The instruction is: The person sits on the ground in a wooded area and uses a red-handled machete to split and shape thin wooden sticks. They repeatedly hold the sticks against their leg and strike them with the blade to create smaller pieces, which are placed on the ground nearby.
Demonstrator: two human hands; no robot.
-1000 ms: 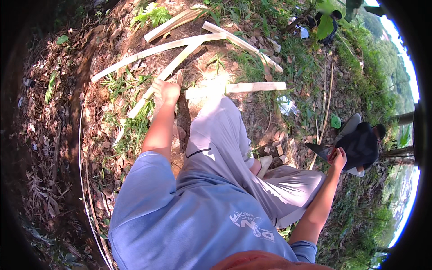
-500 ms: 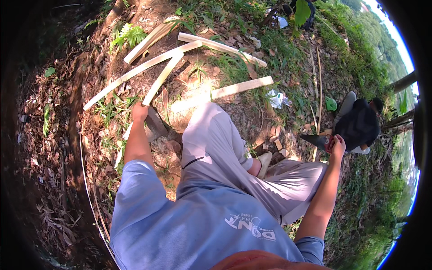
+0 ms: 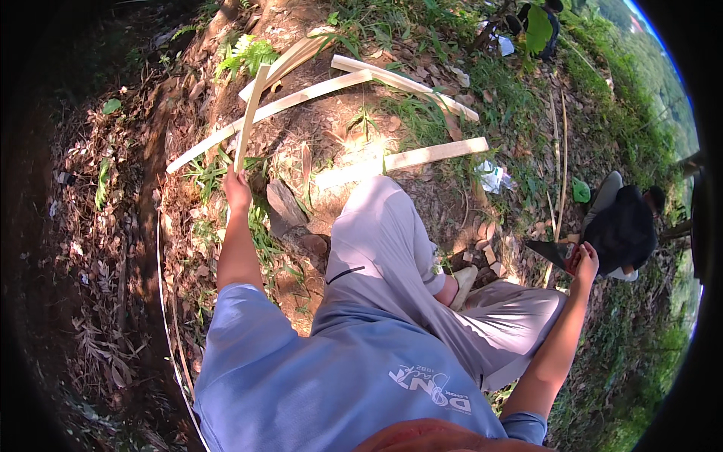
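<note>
My left hand (image 3: 237,190) is closed around the near end of a pale wooden strip (image 3: 249,124). The strip points away from me, and its far part overlaps a longer wooden strip (image 3: 301,96) on the ground. Out to the right, my right hand (image 3: 585,261) grips the red handle of what looks like a handsaw; its dark blade (image 3: 550,252) tapers to a point toward my knee. In front of my legs lies another wooden piece (image 3: 437,153), partly in bright sun.
Farther off lie a bundle of strips (image 3: 282,66) and one more strip (image 3: 407,87). A stone-like block (image 3: 285,203) sits beside my left forearm. Small wood offcuts (image 3: 489,252) lie near my foot. At right are a dark bag-like object (image 3: 621,230) and thin poles (image 3: 559,158).
The strip in my left hand has swung leftward, from slanting right to nearly straight ahead, and now crosses the longer strip. My right hand keeps its hold; the whole view has shifted slightly.
</note>
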